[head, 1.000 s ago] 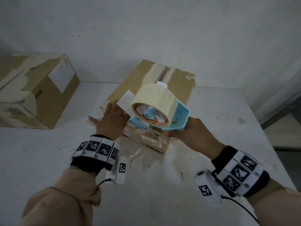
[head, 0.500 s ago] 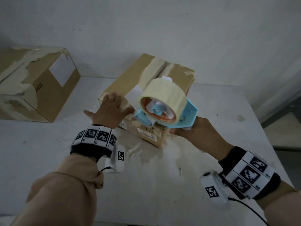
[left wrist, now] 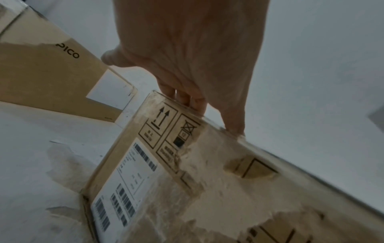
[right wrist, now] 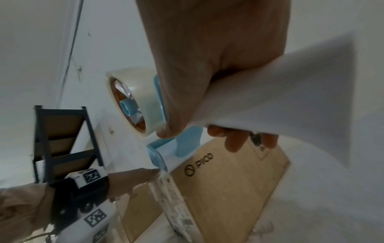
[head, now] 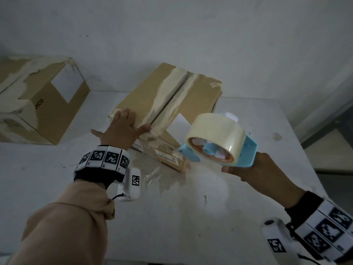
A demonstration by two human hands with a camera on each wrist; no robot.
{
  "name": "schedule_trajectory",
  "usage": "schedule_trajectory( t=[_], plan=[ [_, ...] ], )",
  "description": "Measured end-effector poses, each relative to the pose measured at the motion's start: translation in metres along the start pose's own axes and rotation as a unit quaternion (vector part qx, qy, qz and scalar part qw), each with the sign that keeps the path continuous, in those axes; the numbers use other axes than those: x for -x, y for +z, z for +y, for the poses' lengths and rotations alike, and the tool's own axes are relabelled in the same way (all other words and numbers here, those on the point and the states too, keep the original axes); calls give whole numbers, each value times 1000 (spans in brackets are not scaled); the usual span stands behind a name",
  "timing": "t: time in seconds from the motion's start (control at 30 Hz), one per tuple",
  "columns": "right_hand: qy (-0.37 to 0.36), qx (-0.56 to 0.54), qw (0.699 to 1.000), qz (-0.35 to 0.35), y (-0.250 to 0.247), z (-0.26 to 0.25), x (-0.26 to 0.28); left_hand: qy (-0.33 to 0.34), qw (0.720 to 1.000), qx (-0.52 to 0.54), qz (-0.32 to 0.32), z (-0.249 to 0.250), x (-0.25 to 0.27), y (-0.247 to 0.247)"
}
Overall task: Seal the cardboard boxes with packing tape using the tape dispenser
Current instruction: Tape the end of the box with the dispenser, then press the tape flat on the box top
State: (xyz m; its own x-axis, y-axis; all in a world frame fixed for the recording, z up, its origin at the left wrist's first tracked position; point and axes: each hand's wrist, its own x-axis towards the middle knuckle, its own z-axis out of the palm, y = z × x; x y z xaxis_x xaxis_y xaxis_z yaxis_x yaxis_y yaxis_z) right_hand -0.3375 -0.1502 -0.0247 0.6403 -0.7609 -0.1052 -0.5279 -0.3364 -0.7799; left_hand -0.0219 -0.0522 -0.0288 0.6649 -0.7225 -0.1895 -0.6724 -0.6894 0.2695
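Observation:
A tan cardboard box [head: 198,92] lies mid-table, its top seam covered in torn pale tape. My left hand [head: 124,129] presses flat on its near left corner, fingers straight; the left wrist view shows the fingers [left wrist: 182,97] reaching over the top edge above the labelled side of the box [left wrist: 124,189]. My right hand [head: 248,169] grips the handle of the blue tape dispenser [head: 246,150], which carries a roll of clear tape [head: 215,131]. The dispenser hangs in the air just right of the box's near corner. In the right wrist view the roll [right wrist: 135,92] sits above the box [right wrist: 228,180].
A second, larger cardboard box [head: 44,96] marked PICO stands at the far left against the wall. The white table [head: 191,217] has torn tape scraps stuck in front of the box. Its right edge drops to the floor. A dark shelf [right wrist: 62,139] shows in the right wrist view.
The dispenser has come off the box top, moving right and toward me. The left hand has stayed pressed on the box's near corner.

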Motion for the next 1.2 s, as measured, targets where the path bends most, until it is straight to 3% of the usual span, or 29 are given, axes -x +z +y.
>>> schedule_trajectory(
  t=[0.2, 0.4, 0.77, 0.87, 1.03, 1.1, 1.2],
  plan=[
    [13, -23, 999, 23, -4, 22, 11, 9, 1000, -11, 3, -3, -7, 9],
    [-6, -7, 999, 36, 1, 21, 12, -6, 1000, -7, 7, 1, -3, 7],
    [-50, 24, 997, 56, 14, 25, 13, 25, 1000, -13, -3, -9, -14, 11],
    [-15, 24, 998, 49, 21, 37, 16, 23, 999, -22, -12, -6, -10, 7],
    [120, 128, 984, -42, 26, 90, 52, 16, 1000, -16, 1, -2, -6, 6],
    [156, 107, 982, -21, 28, 95, 61, 18, 1000, -17, 4, -3, -8, 8],
    [82, 109, 987, 87, 33, 91, 52, 17, 1000, -21, 7, 0, -7, 8]
  ],
)
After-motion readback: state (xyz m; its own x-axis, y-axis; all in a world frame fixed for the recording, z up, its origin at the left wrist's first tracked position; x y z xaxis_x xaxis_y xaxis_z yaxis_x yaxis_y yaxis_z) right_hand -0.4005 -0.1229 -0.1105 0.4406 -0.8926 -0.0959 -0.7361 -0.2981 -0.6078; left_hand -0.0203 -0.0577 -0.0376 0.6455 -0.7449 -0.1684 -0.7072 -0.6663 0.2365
